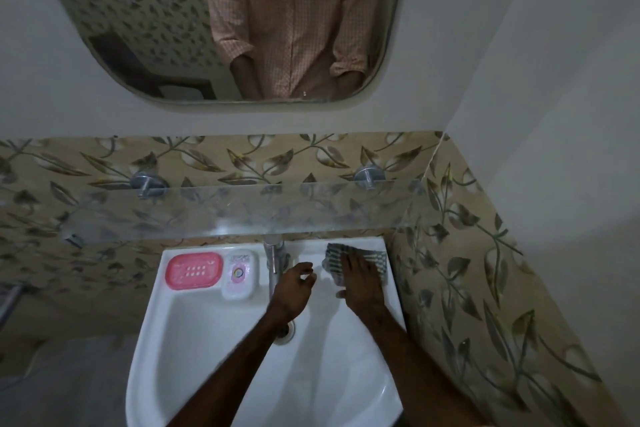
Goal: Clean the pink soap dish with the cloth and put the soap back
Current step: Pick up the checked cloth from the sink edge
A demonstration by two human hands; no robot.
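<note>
Two bare forearms reach in from the near edge over the white sink (149, 340), above the drain (285, 331). The left hand (292, 284) hovers just in front of the tap (274, 260), fingers loosely curled, holding nothing. The right hand (360, 279) lies flat, fingers straight, on the checked cloth (333, 252), which is spread on the back right corner of the sink rim; the cloth is pressed, not gripped. The pink soap dish (194, 270) sits on the back left corner of the rim, with nothing in it and its drain holes showing. Its long axis runs left to right along the back rim. The soap (240, 274), apparently in a white and pink wrapper, stands just beside the dish on its right, between dish and tap. Governing relation: dish and cloth lie on opposite sides of the tap, well apart. The dish is to the left of both hands, and the left hand is the nearer. Judgement: the cloth must be gathered and carried leftward past the tap, or the left hand must bring the dish across. Beyond are a glass shelf (242, 211) and a mirror (138, 10).
</note>
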